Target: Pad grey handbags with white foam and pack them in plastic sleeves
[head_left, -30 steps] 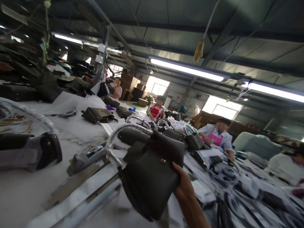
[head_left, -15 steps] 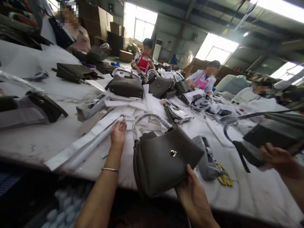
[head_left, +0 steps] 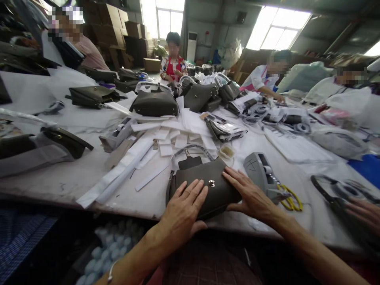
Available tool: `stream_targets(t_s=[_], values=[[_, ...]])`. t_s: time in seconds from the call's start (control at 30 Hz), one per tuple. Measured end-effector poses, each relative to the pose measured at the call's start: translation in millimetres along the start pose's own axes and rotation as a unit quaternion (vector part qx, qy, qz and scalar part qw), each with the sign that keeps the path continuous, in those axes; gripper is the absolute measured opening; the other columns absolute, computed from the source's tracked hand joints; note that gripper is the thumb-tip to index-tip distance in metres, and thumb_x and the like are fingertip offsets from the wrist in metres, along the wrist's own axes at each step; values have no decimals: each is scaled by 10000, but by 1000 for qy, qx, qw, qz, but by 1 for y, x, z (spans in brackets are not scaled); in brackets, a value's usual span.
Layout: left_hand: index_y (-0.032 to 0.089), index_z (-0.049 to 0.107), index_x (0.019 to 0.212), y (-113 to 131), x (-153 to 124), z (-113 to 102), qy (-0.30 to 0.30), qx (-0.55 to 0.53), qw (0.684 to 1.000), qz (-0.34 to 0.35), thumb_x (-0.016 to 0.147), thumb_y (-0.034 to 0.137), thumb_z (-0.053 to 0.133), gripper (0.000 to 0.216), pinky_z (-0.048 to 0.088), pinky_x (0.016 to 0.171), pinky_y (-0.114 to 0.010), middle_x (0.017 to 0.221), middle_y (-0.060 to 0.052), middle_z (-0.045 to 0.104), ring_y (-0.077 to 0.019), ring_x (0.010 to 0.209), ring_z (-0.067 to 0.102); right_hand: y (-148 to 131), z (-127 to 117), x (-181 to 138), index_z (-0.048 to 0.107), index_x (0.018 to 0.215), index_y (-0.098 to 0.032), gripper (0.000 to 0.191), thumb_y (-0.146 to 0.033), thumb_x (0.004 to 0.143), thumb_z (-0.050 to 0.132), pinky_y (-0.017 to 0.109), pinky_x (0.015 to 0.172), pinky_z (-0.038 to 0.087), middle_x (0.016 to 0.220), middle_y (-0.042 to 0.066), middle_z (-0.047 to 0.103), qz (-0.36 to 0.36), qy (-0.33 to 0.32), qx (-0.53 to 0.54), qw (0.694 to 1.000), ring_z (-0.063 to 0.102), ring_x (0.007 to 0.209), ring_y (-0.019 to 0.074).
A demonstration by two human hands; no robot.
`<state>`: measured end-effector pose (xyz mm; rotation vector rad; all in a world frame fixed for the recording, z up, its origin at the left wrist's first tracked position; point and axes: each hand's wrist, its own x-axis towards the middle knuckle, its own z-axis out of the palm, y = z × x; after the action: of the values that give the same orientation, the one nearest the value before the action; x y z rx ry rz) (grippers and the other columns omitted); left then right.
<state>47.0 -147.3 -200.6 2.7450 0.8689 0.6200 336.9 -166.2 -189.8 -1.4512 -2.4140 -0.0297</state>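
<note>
A dark grey-green handbag (head_left: pixel 213 171) lies at the front edge of the table before me, its metal clasp (head_left: pixel 211 183) facing up. Its wrapped handle (head_left: pixel 194 147) arches behind it, beside a small dark tag (head_left: pixel 190 162). My left hand (head_left: pixel 186 204) rests on the bag's front, fingers stretched out and the thumb below. Against the bag's right side lies my right hand (head_left: pixel 245 190), its fingers extended along the flap and its thumb near the lower corner. To the right stands a grey tape dispenser (head_left: pixel 257 170) with yellow-handled scissors (head_left: pixel 291 200) beside it.
White paper strips (head_left: pixel 118 172) and cards spread over the table (head_left: pixel 53 178). A small round container (head_left: pixel 226 152) sits behind the bag. More handbags (head_left: pixel 156 103) stand further back. At the right edge is a co-worker's hand (head_left: pixel 365 211); other people work across the table.
My left hand has moved from over the papers onto the bag. My right hand has shifted from under the bag's lower corner to its right side. The bag now lies flatter.
</note>
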Motion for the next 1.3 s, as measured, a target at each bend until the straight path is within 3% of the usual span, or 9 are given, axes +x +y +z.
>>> stream_targets(t_s=[0.13,0.33,0.5,0.63,0.8,0.9,1.07,1.17,1.3], values=[[147,351,1482,-7,2,24,-31,96,995,-26,740,349,812,897,366,1144,-480,1500,-177,453,-305,1375,456,5,20,12,459,1435,-131,928,-355,639,882,536,1127,394,1444,212,514,-8,-69,25,997,469,1352,352],[160,369,1467,-23,-9,19,-49,118,991,-28,769,220,757,801,446,1080,-438,1422,-165,550,-280,1280,559,-33,12,6,546,1371,-159,782,-302,668,857,531,1038,459,1355,200,600,12,-97,91,991,571,1242,368],[187,397,1463,-31,-8,31,-50,135,989,-37,826,127,647,687,501,1013,-432,1365,-140,606,-272,1213,612,-25,21,14,552,1368,-197,781,-277,652,855,552,1078,393,1343,166,618,0,-108,134,985,567,1236,354],[203,457,1443,-39,-14,49,8,181,983,-9,906,70,448,553,508,985,-427,1333,-110,635,-265,1187,628,-13,43,16,515,1407,-219,770,-203,692,798,621,1139,283,1418,144,562,5,-88,113,990,475,1340,366],[259,468,1445,-45,-32,51,75,186,978,62,985,144,332,493,435,1062,-443,1385,-59,601,-250,1260,565,-20,76,-4,571,1367,-209,559,-16,861,434,511,1104,411,1368,99,611,-2,-2,63,998,541,1299,283],[260,494,1415,-43,-26,44,40,181,981,62,978,129,351,479,460,1030,-438,1347,-58,626,-246,1218,593,-22,80,-4,602,1334,-185,559,-4,845,399,504,1078,448,1339,108,631,-4,13,65,998,563,1276,284],[94,604,1203,-21,6,58,-50,197,979,-14,929,96,462,308,552,867,-410,1162,-185,687,-278,1067,672,-25,68,16,657,1242,-127,486,-19,807,470,477,970,538,1222,180,688,-33,-43,51,997,652,1143,319],[53,611,1139,-11,9,80,9,229,973,-20,930,77,434,275,557,867,-404,1103,-216,701,-278,1038,689,-28,69,17,661,1224,-106,445,-17,833,470,450,992,527,1213,195,689,-57,-50,46,996,649,1150,309],[51,570,1252,-13,-11,93,119,187,974,51,964,88,332,376,489,1030,-414,1253,-194,656,-251,1212,606,-25,65,18,635,1282,-170,447,-125,838,600,482,1079,444,1309,152,647,-41,-76,145,986,595,1233,299]])
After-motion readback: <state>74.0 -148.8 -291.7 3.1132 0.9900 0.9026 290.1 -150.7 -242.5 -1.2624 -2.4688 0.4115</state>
